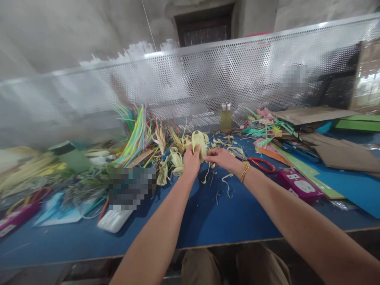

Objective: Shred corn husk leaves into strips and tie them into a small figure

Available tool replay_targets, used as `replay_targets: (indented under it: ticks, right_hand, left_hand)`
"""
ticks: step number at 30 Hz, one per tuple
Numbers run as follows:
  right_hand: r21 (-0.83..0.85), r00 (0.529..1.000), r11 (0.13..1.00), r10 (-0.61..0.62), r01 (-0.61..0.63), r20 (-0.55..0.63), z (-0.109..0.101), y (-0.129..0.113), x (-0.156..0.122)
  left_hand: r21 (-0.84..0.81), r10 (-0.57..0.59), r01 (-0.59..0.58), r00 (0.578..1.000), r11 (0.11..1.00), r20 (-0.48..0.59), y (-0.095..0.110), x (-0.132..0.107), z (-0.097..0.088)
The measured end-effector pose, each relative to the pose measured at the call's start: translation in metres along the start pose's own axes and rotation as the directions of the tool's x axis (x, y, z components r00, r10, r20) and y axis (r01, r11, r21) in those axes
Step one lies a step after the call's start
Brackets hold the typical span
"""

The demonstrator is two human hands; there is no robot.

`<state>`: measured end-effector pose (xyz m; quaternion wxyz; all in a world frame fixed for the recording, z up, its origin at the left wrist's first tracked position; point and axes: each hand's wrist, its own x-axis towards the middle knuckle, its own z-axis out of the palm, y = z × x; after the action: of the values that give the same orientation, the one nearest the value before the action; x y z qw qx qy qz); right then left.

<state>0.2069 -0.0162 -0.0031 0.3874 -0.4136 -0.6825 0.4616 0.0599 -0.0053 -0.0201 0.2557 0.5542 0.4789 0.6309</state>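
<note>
Mid-table, my left hand [192, 161] is closed round a looped bunch of pale yellow-green corn husk [200, 140]. From the other side my right hand [221, 157], with a gold bracelet at the wrist, pinches the lower edge of the same husk between thumb and fingers. Its fingertips almost meet those of the left. Curled loose husks [176, 160] lie just left of my left hand, and thin scraps [227, 184] are scattered below the right. Red-handled scissors [263, 165] rest beside my right wrist.
Coloured stems [135, 132] stand at the back left, near a lidded jar [69, 156]. A phone [118, 215] lies left of my forearm. A purple box [299, 185], cardboard [341, 152] and a silver-capped bottle [226, 118] are to the right. A perforated metal panel [202, 75] borders the blue table [213, 221].
</note>
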Motion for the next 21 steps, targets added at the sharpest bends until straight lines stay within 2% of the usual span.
replay_targets:
  ticks: [6,13,18,21]
  right_hand:
    - [-0.02,0.998,0.998,-0.064,0.064,0.012,0.0006,-0.0025,-0.0023]
    - [0.046,0.997,0.999,0.011,-0.015,0.073,0.0058,-0.0049,-0.0034]
    - [0.056,0.993,0.998,-0.014,0.008,0.119,0.0066,-0.0027,-0.0025]
    - [0.065,0.992,0.998,-0.032,0.024,0.122,0.0045,-0.0023,-0.003]
  left_hand:
    - [0.097,0.046,-0.046,0.999,0.994,-0.001,-0.0015,0.0014,0.0002]
    - [0.077,0.036,-0.037,0.999,0.996,0.013,-0.0002,0.0005,0.0011]
    - [0.083,0.01,-0.011,1.0,0.997,0.01,0.0023,0.0002,0.0008]
    - [0.031,-0.028,0.028,0.999,0.999,0.015,0.0049,-0.0004,0.0004]
